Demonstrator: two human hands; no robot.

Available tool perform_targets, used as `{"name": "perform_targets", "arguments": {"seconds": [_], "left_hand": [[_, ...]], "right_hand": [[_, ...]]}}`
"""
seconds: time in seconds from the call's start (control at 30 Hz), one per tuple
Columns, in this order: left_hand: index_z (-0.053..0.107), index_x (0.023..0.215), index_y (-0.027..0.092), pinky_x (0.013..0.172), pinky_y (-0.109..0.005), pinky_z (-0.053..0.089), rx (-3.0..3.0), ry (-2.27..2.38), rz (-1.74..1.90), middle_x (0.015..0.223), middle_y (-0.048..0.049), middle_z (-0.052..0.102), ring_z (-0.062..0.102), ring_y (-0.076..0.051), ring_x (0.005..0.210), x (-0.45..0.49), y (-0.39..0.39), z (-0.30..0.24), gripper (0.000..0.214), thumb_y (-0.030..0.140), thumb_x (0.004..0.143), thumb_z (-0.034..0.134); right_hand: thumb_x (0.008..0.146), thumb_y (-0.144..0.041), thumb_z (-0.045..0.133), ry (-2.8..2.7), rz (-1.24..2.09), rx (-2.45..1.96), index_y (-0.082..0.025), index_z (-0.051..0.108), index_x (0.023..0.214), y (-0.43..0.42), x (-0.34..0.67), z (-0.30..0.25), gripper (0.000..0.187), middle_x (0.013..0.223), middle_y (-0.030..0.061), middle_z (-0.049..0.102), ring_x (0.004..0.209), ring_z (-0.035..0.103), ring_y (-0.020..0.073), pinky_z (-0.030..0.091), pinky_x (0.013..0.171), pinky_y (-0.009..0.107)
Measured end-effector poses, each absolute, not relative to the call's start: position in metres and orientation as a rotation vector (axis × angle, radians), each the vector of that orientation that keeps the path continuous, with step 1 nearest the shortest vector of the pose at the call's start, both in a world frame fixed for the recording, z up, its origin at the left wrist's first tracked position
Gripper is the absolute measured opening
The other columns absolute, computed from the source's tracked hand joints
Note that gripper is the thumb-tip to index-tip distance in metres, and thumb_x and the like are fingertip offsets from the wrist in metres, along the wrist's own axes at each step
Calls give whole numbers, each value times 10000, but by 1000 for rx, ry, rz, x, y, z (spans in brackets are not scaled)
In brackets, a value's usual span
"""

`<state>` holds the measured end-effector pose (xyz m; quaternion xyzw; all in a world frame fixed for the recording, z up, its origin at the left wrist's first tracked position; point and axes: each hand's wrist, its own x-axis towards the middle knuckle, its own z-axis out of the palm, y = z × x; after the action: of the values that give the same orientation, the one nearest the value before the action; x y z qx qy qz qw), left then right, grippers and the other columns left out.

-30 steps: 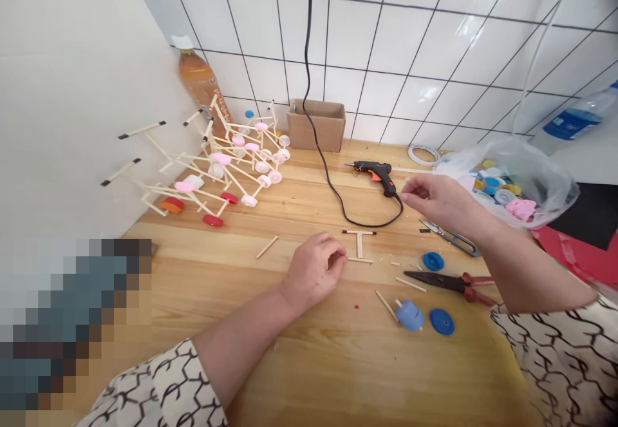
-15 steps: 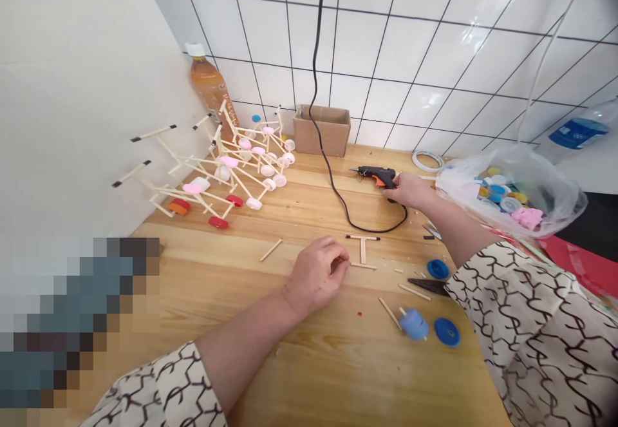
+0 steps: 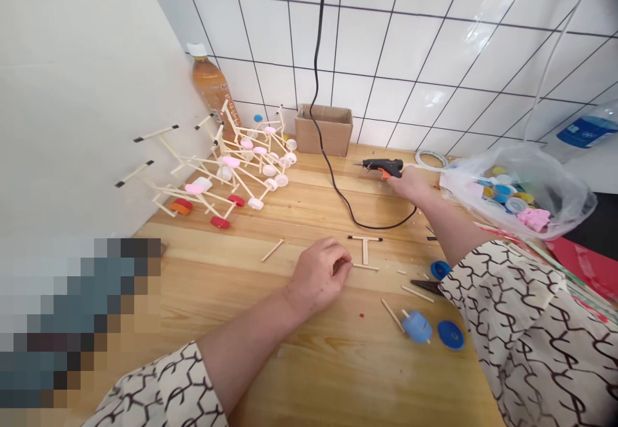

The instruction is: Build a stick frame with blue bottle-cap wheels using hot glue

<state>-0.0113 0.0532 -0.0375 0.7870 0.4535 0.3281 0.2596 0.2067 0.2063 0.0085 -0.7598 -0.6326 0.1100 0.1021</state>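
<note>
My right hand (image 3: 410,182) is wrapped round the handle of a black hot glue gun (image 3: 390,167) with an orange trigger, its nozzle pointing left. On the wooden table, my left hand (image 3: 321,272) pinches the left end of a thin wooden stick (image 3: 367,267). Just beyond that stick lies a T-shaped stick piece (image 3: 365,250) with black tips on its crossbar. A loose stick (image 3: 273,250) rests to the left of my left hand. Nearer me on the right are a light blue roller (image 3: 416,326) with a stick through it, a blue bottle cap (image 3: 450,335) and dark-handled pliers or scissors (image 3: 425,286), partly under my sleeve.
Several stick-built carts (image 3: 226,169) with cap wheels stand at the back left, beside a tea bottle (image 3: 212,85). A cardboard box (image 3: 328,134) sits against the tiled wall. The black cord (image 3: 333,169) crosses the table. A plastic bag of caps (image 3: 555,176) and a tape roll (image 3: 431,159) are at right.
My right hand has raised the glue gun slightly off to the right and away from me, and its cord has shifted with it. My left hand stays on the stick.
</note>
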Motion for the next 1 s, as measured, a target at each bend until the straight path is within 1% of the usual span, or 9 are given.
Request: {"name": "perform_targets", "arguments": {"seconds": [0.17, 0.3, 0.37, 0.47, 0.57, 0.7, 0.83, 0.93, 1.0], "left_hand": [[600, 699, 166, 672, -261, 446, 2133, 1230, 888, 747, -24, 607, 575, -152, 734, -11, 53, -37, 97, 90, 749, 568], [600, 702, 171, 670, -260, 447, 2136, 1226, 884, 754, -24, 608, 575, -154, 742, -11, 54, -38, 97, 93, 749, 568], [600, 702, 172, 666, -258, 446, 2141, 1230, 880, 753, -23, 607, 575, -154, 740, -11, 53, -38, 95, 95, 748, 569], [600, 701, 169, 667, -257, 446, 2143, 1229, 877, 751, -25, 608, 577, -153, 736, -11, 53, -37, 91, 99, 751, 572], [600, 702, 166, 681, -262, 449, 2142, 1223, 873, 757, -28, 610, 580, -156, 746, -11, 53, -37, 88, 99, 752, 571], [599, 706, 172, 695, -271, 453, 2142, 1225, 870, 773, -28, 614, 582, -162, 762, -11, 53, -38, 84, 101, 745, 577], [591, 694, 174, 684, -270, 453, 2151, 1220, 871, 758, -24, 609, 580, -161, 750, -11, 53, -38, 90, 96, 737, 582], [588, 686, 175, 674, -263, 451, 2145, 1219, 878, 749, -20, 607, 577, -155, 737, -11, 53, -38, 97, 92, 735, 584], [587, 683, 174, 669, -259, 449, 2141, 1218, 876, 747, -19, 606, 575, -153, 733, -11, 52, -38, 101, 84, 729, 586]], "right_hand": [[771, -169, 496, -1529, 440, -2037, -132, 626, 793, 207, 214, 24, 137, 665, 87, 673, 552, 618, 169, 471, 470, 263], [741, -167, 512, -1333, 423, -1893, -118, 600, 754, 203, 224, 46, 101, 641, 72, 618, 454, 493, 108, 384, 397, 232], [751, -190, 500, -1261, 400, -1838, -97, 599, 772, 199, 231, 59, 137, 628, 69, 589, 441, 438, 92, 345, 389, 234], [796, -215, 425, -1201, 365, -1769, -67, 601, 836, 191, 240, 76, 233, 620, 63, 556, 445, 413, 84, 317, 398, 237], [828, -216, 380, -1210, 272, -1714, -57, 611, 808, 180, 246, 88, 281, 616, 59, 542, 454, 396, 75, 303, 425, 244], [842, -244, 449, -1291, 42, -1656, -92, 619, 755, 158, 246, 100, 244, 627, 38, 542, 479, 381, 73, 298, 465, 260], [831, -291, 537, -1364, -120, -1601, -157, 612, 908, 129, 244, 104, 172, 669, 21, 564, 532, 455, 100, 377, 527, 292], [777, -312, 622, -1399, 80, -1578, -196, 575, 877, 107, 244, 98, 160, 637, 8, 565, 520, 512, 121, 419, 517, 302], [722, -332, 676, -1416, 304, -1523, -220, 553, 883, 93, 245, 89, 232, 667, 12, 596, 540, 556, 142, 447, 516, 306]]}}
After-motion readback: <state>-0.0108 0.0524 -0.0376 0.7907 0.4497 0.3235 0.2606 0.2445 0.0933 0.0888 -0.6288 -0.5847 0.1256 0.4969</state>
